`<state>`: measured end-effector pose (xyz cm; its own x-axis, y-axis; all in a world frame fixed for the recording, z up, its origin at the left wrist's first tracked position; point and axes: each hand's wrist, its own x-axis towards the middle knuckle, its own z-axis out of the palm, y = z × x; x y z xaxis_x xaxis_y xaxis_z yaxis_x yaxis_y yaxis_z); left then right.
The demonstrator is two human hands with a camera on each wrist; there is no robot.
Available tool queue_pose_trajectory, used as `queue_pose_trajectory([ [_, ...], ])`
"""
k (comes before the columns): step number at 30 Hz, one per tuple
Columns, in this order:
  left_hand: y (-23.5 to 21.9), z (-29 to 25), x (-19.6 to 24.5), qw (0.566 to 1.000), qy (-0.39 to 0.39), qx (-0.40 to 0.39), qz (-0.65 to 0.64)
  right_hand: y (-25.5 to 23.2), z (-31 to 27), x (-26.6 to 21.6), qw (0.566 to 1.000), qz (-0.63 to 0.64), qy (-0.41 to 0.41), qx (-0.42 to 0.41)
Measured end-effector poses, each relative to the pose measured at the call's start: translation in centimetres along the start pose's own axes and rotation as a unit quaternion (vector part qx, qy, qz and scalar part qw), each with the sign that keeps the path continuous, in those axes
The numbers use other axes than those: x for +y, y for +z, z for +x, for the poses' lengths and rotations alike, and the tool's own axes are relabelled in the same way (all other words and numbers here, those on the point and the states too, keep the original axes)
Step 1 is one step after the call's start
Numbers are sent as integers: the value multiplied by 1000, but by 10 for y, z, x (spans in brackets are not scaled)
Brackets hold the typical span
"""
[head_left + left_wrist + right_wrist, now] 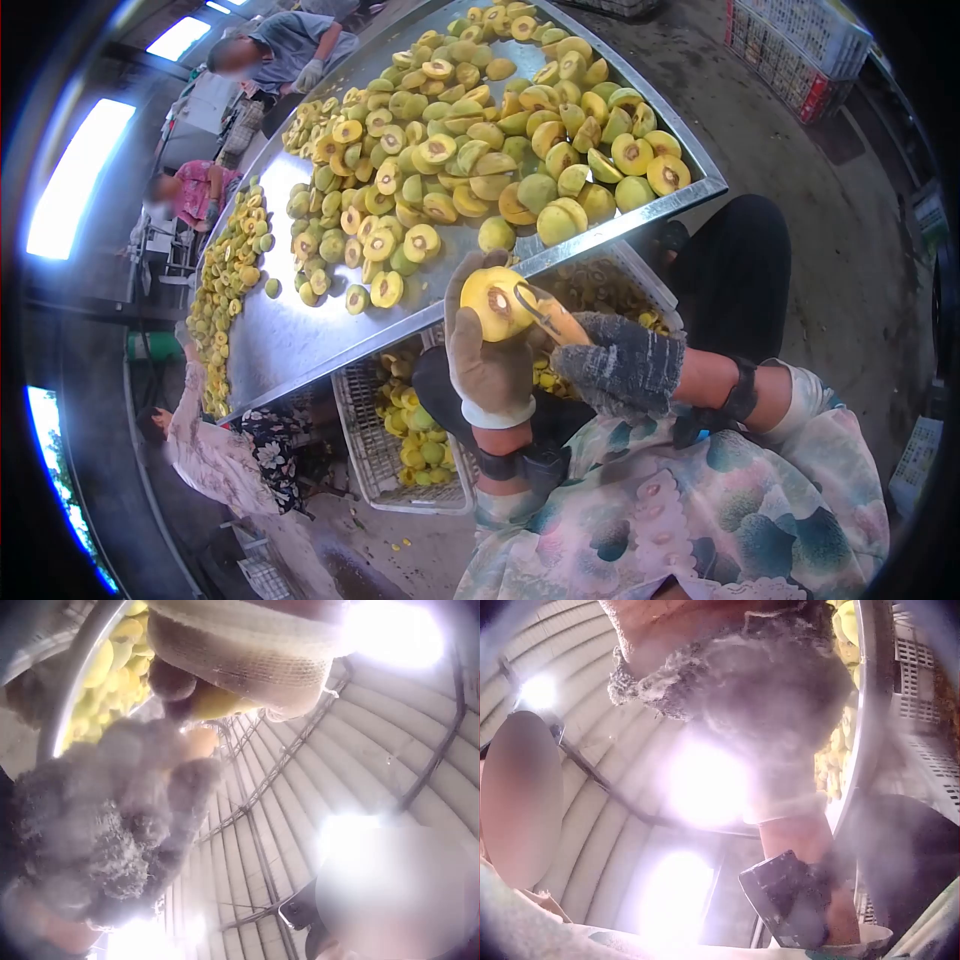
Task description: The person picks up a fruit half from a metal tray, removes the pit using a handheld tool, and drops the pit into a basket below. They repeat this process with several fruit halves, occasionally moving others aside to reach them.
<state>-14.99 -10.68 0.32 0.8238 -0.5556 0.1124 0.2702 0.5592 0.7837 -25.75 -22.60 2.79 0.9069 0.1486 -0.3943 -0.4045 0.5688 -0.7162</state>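
Fruit half, centre frame: gripped by left hand. Hooked tool, just right: gripped by right hand. Hazard, I'd judge: slick fruit turning, tool skidding into left hand.

The left hand is gloved in tan with a white cuff, the right hand in mottled dark grey. The held fruit is yellow, brown about its pale centre; the tool has an orange-brown handle. On the silver worktop, the heap mixes green skins with yellow, brown-centred flesh. Pale pink and white, the smock carries teal and dark green patches; the trousers are black.
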Motion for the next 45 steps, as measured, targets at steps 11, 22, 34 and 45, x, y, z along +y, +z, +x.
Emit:
queue_pose_trajectory([
  [11, 12, -7, -4, 998, 50, -30, -5, 4, 0, 15, 998, -47, -16, 33],
  [22, 32, -12, -21, 981, 187, 11, 59, 2, -1, 23, 998, -20, -50, -42],
  [34, 36, 10, 24, 962, -24, 18, 271, -15, -3, 4, 991, -99, -11, -90],
  [45, 24, 0, -10, 961, 12, 116, 251, -19, 5, 21, 996, 12, 26, -82],
])
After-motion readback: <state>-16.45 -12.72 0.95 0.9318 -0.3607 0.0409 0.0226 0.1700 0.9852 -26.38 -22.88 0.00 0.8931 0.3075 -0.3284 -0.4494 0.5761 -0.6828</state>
